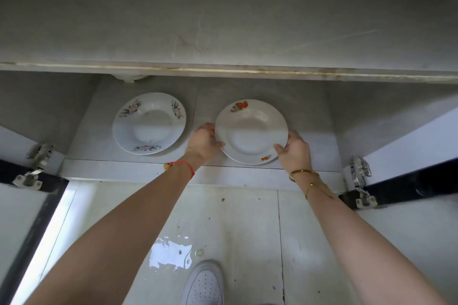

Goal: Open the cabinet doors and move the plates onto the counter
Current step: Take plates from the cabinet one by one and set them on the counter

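Note:
Both cabinet doors stand swung out, the left door [23, 208] and the right door [411, 181]. Two white plates are inside on the cabinet floor [99, 136]. The right plate with orange fruit prints [250, 131] is gripped at its two sides: my left hand [204, 141] on its left rim, my right hand [295, 151] on its right rim. Its near edge looks slightly lifted. The left plate with pink flower prints [148, 122] lies flat, untouched. The grey counter [223, 20] spans the top of the view above the cabinet.
Metal hinges [360, 181] stick out at both door edges, with another hinge [34, 163] on the left. A tiled floor [235, 230] with stains lies below, and a white shoe [204, 285] stands near the bottom middle.

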The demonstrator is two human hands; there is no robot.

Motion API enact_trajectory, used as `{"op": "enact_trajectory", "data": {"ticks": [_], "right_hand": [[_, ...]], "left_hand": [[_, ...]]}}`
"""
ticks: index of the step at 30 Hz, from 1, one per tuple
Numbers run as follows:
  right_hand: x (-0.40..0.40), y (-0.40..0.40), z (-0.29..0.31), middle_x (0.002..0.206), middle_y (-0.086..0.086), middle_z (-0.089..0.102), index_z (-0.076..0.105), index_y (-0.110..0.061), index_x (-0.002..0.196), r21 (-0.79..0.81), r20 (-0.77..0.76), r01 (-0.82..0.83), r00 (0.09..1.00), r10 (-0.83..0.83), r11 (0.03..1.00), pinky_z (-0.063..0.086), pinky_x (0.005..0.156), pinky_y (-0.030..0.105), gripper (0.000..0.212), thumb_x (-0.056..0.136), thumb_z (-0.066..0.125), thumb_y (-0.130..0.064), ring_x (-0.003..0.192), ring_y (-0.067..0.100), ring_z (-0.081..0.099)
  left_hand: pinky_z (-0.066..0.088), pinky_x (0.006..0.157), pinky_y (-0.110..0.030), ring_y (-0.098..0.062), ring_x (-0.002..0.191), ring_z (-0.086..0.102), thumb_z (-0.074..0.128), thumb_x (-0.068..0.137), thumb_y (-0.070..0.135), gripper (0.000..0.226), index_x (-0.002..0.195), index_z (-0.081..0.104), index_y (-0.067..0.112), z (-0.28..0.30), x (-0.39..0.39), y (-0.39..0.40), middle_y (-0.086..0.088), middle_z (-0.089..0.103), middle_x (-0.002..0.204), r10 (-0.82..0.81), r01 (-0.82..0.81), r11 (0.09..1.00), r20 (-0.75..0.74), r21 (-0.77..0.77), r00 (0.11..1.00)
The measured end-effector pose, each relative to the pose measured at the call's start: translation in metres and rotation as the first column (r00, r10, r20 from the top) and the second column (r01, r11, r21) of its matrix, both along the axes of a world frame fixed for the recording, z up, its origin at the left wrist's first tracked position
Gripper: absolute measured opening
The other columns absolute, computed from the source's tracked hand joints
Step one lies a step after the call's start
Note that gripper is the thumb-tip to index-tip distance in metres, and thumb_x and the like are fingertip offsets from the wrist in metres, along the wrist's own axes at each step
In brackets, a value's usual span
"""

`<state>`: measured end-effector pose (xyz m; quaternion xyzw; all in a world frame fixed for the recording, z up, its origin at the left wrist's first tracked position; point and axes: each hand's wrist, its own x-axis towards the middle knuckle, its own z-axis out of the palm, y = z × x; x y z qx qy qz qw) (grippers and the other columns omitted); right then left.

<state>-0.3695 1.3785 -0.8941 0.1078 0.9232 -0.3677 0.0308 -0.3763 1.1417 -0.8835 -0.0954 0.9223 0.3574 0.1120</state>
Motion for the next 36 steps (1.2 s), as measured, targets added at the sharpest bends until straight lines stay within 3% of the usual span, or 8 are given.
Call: {"op": "enact_trajectory", "data": {"ticks": [4, 8, 11, 17, 26, 30, 35, 36], "right_hand": [[0.031, 0.0, 0.006, 0.106, 0.021, 0.068, 0.054, -0.003, 0.124, -0.039, -0.005, -0.02, 1.0, 0.02, 0.999, 0.048, 0.088, 0.034, 0.046, 0.081, 0.068, -0.009, 0.1, 0.034, 0.062], [0.062, -0.001, 0.028, 0.097, 0.012, 0.069, 0.053, -0.009, 0.125, -0.118, -0.038, -0.04, 0.999, 0.036, 0.992, 0.051, 0.083, 0.033, 0.045, 0.082, 0.067, -0.009, 0.084, 0.026, 0.063], [0.083, -0.001, 0.048, 0.097, 0.004, 0.068, 0.053, -0.014, 0.125, -0.152, -0.073, -0.072, 0.995, 0.061, 0.986, 0.047, 0.073, 0.023, 0.045, 0.082, 0.066, -0.009, 0.083, 0.02, 0.061], [0.113, 0.0, 0.076, 0.085, -0.003, 0.064, 0.054, -0.014, 0.124, -0.123, -0.126, -0.098, 0.989, 0.082, 0.988, 0.038, 0.064, 0.018, 0.044, 0.082, 0.067, -0.009, 0.073, 0.014, 0.057], [0.131, -0.013, 0.12, 0.083, -0.006, 0.058, 0.054, -0.014, 0.123, -0.126, -0.127, -0.059, 0.991, 0.043, 0.99, 0.044, 0.07, 0.024, 0.046, 0.08, 0.07, -0.009, 0.074, 0.013, 0.054], [0.151, -0.021, 0.177, 0.087, -0.005, 0.061, 0.054, -0.018, 0.123, -0.142, -0.077, -0.054, 0.996, 0.044, 0.988, 0.042, 0.063, 0.013, 0.047, 0.08, 0.069, -0.009, 0.071, 0.004, 0.056], [0.19, -0.027, 0.266, 0.085, 0.004, 0.065, 0.052, -0.018, 0.127, -0.135, 0.026, -0.075, 0.996, 0.079, 0.988, 0.05, 0.065, 0.026, 0.049, 0.082, 0.068, -0.011, 0.074, 0.018, 0.059], [0.198, -0.028, 0.286, 0.086, 0.004, 0.064, 0.051, -0.017, 0.129, -0.136, 0.035, -0.08, 0.996, 0.086, 0.987, 0.049, 0.064, 0.022, 0.05, 0.082, 0.068, -0.012, 0.075, 0.017, 0.058]], "left_hand": [[0.05, 0.091, -0.034, -0.033, 0.102, 0.063, 0.074, 0.075, 0.003, 0.04, 0.113, 0.061, -0.001, 0.003, 0.036, -0.002, -0.017, 0.067, 0.111, 0.025, -0.021, 0.996, -0.04, 0.088, 0.999], [0.046, 0.084, -0.017, -0.014, 0.09, 0.061, 0.076, 0.075, 0.006, 0.042, 0.115, 0.062, 0.008, 0.02, 0.072, -0.009, -0.003, 0.068, 0.105, 0.092, -0.075, 0.982, -0.094, 0.172, 0.991], [0.042, 0.073, 0.001, -0.006, 0.083, 0.06, 0.077, 0.076, 0.005, 0.041, 0.114, 0.063, 0.011, 0.042, 0.097, -0.012, 0.007, 0.065, 0.101, 0.112, -0.079, 0.969, -0.132, 0.234, 0.985], [0.038, 0.074, 0.005, 0.011, 0.083, 0.057, 0.078, 0.075, 0.007, 0.041, 0.113, 0.064, 0.012, 0.074, 0.129, -0.016, 0.018, 0.061, 0.094, 0.103, -0.056, 0.974, -0.21, 0.219, 0.972], [0.039, 0.08, 0.001, -0.008, 0.09, 0.06, 0.078, 0.075, 0.007, 0.043, 0.115, 0.063, 0.011, 0.117, 0.148, -0.023, 0.012, 0.063, 0.101, 0.158, -0.105, 0.967, -0.224, 0.232, 0.962], [0.044, 0.087, -0.013, -0.015, 0.094, 0.062, 0.079, 0.074, 0.005, 0.044, 0.115, 0.063, 0.01, 0.174, 0.173, -0.028, 0.001, 0.067, 0.106, 0.179, -0.133, 0.957, -0.165, 0.257, 0.97], [0.04, 0.081, 0.001, -0.007, 0.089, 0.061, 0.079, 0.073, 0.005, 0.044, 0.113, 0.062, 0.013, 0.265, 0.216, -0.033, 0.006, 0.066, 0.103, 0.215, -0.188, 0.947, -0.08, 0.262, 0.973], [0.039, 0.08, 0.002, -0.002, 0.088, 0.06, 0.079, 0.074, 0.005, 0.044, 0.112, 0.061, 0.015, 0.285, 0.226, -0.034, 0.009, 0.065, 0.102, 0.225, -0.203, 0.943, -0.058, 0.263, 0.973]]}}
